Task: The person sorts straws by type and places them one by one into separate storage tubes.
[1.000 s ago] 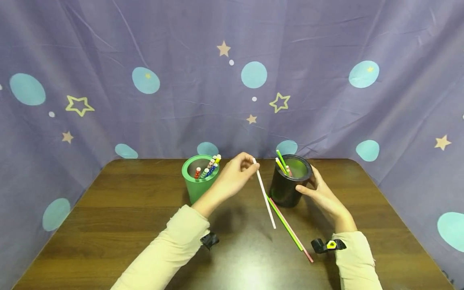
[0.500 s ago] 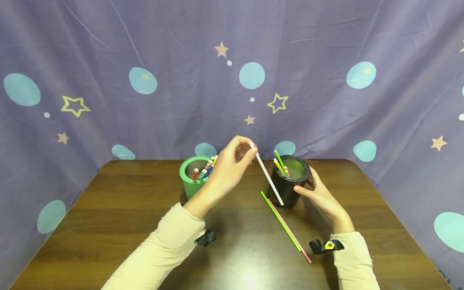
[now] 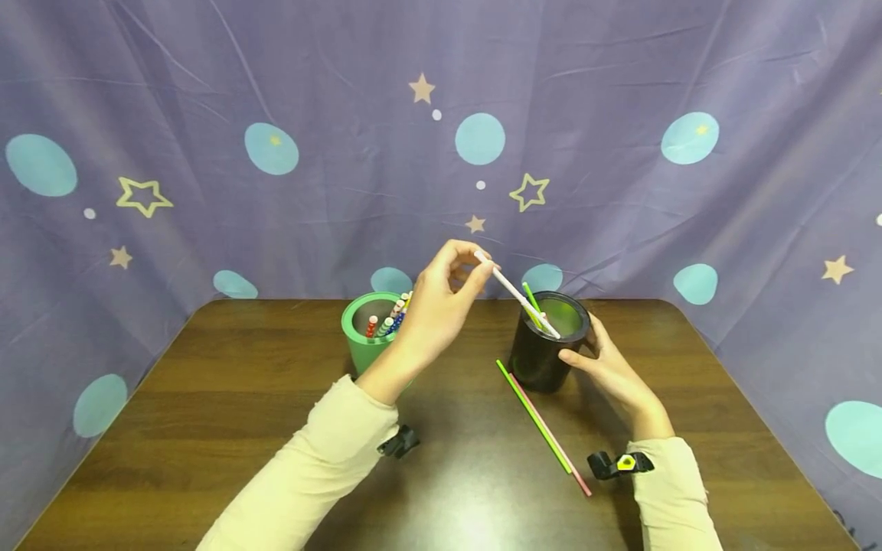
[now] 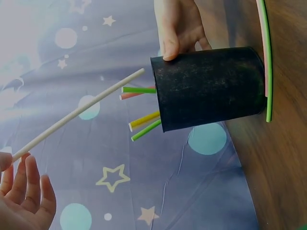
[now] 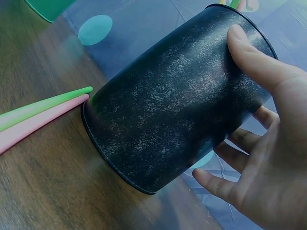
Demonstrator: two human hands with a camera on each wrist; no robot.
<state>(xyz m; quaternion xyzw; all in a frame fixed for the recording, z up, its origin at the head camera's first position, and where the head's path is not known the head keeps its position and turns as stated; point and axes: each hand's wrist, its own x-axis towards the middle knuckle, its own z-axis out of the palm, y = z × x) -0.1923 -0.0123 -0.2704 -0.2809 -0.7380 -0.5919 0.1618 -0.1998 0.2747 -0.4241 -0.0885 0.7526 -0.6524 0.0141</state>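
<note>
A white straw (image 3: 513, 289) is pinched near its upper end between the thumb and fingers of my left hand (image 3: 441, 306). It slants down to the right, and in the left wrist view its lower tip is just short of the black cup's mouth. My right hand (image 3: 619, 379) grips the upright black cup (image 3: 540, 366), thumb near the rim and fingers around the far side. Out of the cup stick several straws, among them a yellow straw (image 4: 145, 120) and a green straw (image 4: 139, 89). The hidden inside keeps their lower ends from view.
A green straw (image 3: 534, 416) and a pink straw (image 3: 579, 479) lie side by side on the brown table (image 3: 241, 413), close to the black cup's base. Left of it stands a green cup (image 3: 365, 353) holding several patterned sticks, partly behind my left hand. A patterned curtain (image 3: 331, 153) hangs behind.
My left hand has risen and carried the white straw up and right, from over the table to the black cup's mouth. The right hand has stayed on the cup.
</note>
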